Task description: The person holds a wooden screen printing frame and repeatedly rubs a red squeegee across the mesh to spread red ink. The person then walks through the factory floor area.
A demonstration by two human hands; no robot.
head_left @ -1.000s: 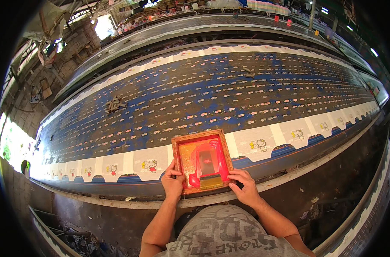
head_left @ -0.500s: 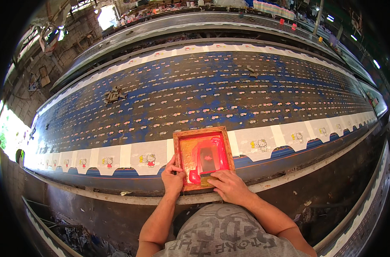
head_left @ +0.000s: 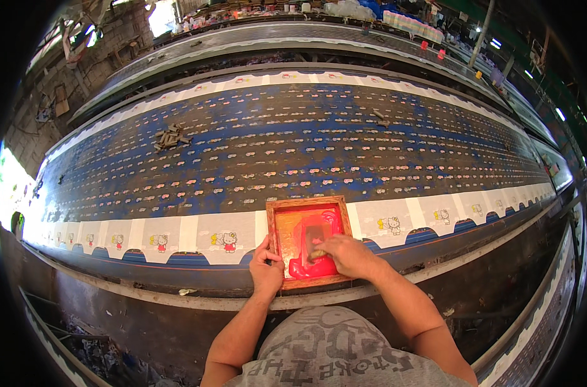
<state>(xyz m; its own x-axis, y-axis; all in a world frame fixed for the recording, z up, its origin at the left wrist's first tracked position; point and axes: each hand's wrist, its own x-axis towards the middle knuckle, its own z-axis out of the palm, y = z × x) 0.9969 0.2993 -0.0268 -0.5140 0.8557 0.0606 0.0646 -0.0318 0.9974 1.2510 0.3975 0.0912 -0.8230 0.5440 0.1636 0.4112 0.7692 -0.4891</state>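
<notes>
Lining lower left: white scallop-edged cloth strip with printed figures, on the long blue-black table; dripped paint could stain it. Lower centre: left hand, grip grasping the left rail of a brown rectangular wooden frame; a slack hold could let it skew. Inside: glossy red paint; uneven spreading could leave patches. Rightward: small tan blade, partly hidden; right hand, grip clenched on it; excess pressure could flood edges.
</notes>
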